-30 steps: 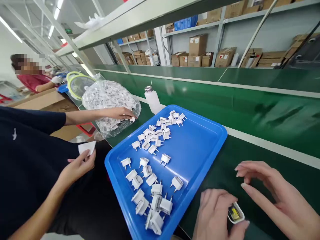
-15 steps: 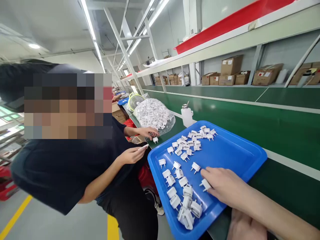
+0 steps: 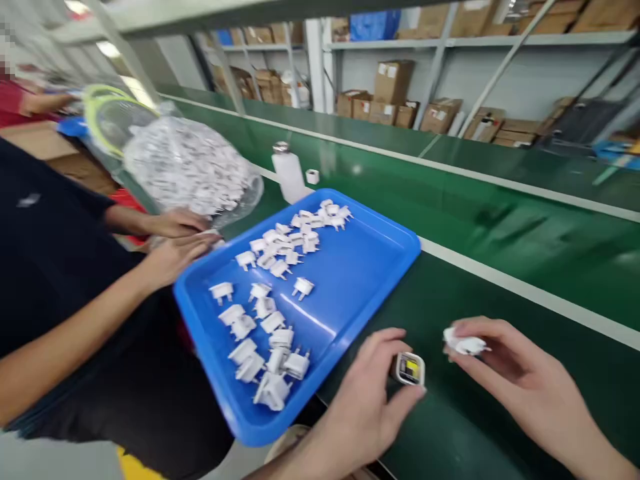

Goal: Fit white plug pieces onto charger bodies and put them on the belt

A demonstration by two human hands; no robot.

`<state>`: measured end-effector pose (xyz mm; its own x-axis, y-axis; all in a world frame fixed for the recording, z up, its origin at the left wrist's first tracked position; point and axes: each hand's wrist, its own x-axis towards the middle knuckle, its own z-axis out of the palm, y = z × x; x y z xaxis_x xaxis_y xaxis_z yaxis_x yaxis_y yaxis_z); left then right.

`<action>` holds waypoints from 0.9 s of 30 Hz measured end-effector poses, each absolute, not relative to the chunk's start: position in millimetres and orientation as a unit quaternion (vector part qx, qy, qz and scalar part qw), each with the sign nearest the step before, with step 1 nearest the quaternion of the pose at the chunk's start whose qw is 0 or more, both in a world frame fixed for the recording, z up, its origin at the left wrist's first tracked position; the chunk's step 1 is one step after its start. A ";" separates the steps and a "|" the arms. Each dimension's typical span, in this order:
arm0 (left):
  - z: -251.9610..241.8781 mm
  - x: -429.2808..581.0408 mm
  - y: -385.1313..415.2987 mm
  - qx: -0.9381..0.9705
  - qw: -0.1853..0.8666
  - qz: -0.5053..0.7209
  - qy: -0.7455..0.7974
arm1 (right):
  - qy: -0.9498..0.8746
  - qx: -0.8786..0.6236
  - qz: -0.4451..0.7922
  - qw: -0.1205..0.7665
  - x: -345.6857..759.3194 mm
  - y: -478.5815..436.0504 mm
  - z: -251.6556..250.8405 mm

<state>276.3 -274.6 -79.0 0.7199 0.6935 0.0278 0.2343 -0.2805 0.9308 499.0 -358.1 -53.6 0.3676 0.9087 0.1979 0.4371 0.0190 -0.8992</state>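
Observation:
My left hand (image 3: 373, 387), beside the tray's near right edge, grips a small white charger housing (image 3: 411, 369) between thumb and fingers. Its open end faces me and shows black and yellow parts inside. Over the green bench, my right hand (image 3: 520, 380) pinches a white two-pin plug piece (image 3: 465, 343); the fingers partly cover it. The two parts are apart. To the left lies a blue tray (image 3: 370, 267) with many white plug pieces (image 3: 273, 390) scattered in its left half and along its far side.
A co-worker's hands (image 3: 175, 243) work at the tray's left edge. Behind them is a clear bag (image 3: 190, 160) of white parts. A white bottle (image 3: 289, 173) and a small white housing (image 3: 313, 177) stand beyond the tray on the green bench (image 3: 500, 280). Boxes (image 3: 393, 80) sit further back.
My right hand has left the tray and moved right with a plug piece. My left hand has come up into view with a housing. The view has turned right; the co-worker's hands have come together.

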 end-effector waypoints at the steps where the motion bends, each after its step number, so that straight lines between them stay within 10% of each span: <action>1: -80.9 278.2 -273.1 0.769 0.517 0.220 0.305 | -0.514 -0.643 0.250 0.510 496.3 -358.2 -52.0; 27: -83.5 283.5 -272.5 0.801 0.470 0.222 0.295 | -0.724 -0.575 0.166 0.343 472.6 -356.5 -64.0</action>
<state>283.5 -272.5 -83.5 0.7273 0.6819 0.0784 0.2641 -0.3834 0.8850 472.6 -356.5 -64.0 -0.1023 0.9466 0.3058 0.7190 0.2828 -0.6348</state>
